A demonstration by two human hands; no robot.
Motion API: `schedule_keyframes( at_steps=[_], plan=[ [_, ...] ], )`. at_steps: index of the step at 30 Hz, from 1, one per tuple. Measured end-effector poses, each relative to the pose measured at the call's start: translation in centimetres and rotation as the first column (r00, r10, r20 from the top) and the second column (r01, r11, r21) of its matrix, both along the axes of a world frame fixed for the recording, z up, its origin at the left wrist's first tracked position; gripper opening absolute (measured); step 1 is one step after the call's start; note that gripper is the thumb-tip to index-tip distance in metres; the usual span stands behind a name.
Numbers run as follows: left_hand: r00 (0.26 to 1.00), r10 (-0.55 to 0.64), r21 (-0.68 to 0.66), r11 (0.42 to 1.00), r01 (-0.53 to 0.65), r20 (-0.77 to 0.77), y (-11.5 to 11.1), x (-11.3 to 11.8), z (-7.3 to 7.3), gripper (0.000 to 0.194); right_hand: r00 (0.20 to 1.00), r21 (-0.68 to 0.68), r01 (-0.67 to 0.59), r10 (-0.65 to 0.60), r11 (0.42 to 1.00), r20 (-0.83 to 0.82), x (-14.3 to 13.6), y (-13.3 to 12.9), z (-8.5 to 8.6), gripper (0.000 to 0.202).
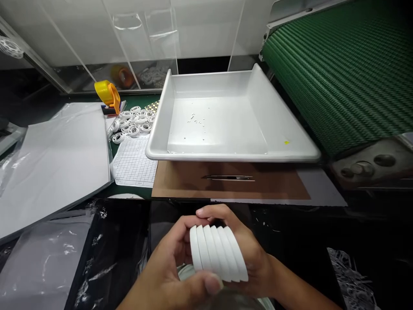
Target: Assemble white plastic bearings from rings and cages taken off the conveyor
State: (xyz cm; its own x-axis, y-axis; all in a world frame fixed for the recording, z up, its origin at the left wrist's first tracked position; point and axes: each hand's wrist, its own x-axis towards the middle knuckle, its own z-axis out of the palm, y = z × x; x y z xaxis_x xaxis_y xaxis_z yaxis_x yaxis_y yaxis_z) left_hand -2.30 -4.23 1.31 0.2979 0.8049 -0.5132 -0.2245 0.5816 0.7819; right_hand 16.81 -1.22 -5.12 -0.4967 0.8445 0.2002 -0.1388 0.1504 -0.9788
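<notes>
A stack of several white round plastic parts (216,254), pressed side by side with their curved edges toward me, is held between both hands in front of the bench. My left hand (171,267) is closed on the stack's left side, its thumb along the lower edge. Around the right and far side, my right hand (250,247) is wrapped, with its fingertips near the left hand's at the top. The far faces of the parts are hidden by my fingers. Below the hands, something pale and partly covered shows, which I cannot make out.
A white tray (232,157) with small white scraps stands ahead. Tweezers (229,177) lie before it on brown board (180,185). To the left are white rings (134,130), a gridded sheet (135,163), a tape dispenser (111,97) and plastic sheets (64,146). A green conveyor belt (338,73) runs right.
</notes>
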Motion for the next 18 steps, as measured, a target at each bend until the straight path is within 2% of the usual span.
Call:
schedule_keyframes(
  at_steps=[4,6,9,11,15,18],
  plan=[
    [0.998,0.018,0.046,0.999,-0.015,-0.065,-0.3,0.0,-0.2,0.067,0.999,0.055,-0.043,0.044,0.998,-0.009,-0.2,0.4,0.1,0.080],
    [0.998,0.028,0.047,0.999,-0.026,-0.054,-0.4,0.0,-0.1,0.064,0.999,0.127,-0.045,0.047,0.991,-0.008,-0.2,0.6,0.1,0.077],
    [0.999,0.046,0.011,0.999,-0.046,0.003,-0.4,0.1,0.1,0.068,0.999,0.274,-0.051,0.045,0.960,0.028,-0.3,1.0,0.0,0.067],
    [0.996,0.086,0.012,0.996,-0.087,0.025,-0.3,0.2,0.2,0.070,0.998,0.326,-0.066,0.055,0.943,0.044,-0.3,1.2,0.0,0.068],
    [0.990,0.140,0.048,0.989,-0.139,-0.029,0.1,0.6,0.0,0.062,0.996,0.279,-0.084,0.069,0.957,0.064,-0.3,1.3,0.4,0.072],
    [0.989,0.121,0.010,0.993,-0.120,-0.082,0.0,0.7,-0.2,0.068,0.995,0.214,-0.079,0.063,0.974,0.081,-0.2,1.1,0.6,0.074]
  ],
)
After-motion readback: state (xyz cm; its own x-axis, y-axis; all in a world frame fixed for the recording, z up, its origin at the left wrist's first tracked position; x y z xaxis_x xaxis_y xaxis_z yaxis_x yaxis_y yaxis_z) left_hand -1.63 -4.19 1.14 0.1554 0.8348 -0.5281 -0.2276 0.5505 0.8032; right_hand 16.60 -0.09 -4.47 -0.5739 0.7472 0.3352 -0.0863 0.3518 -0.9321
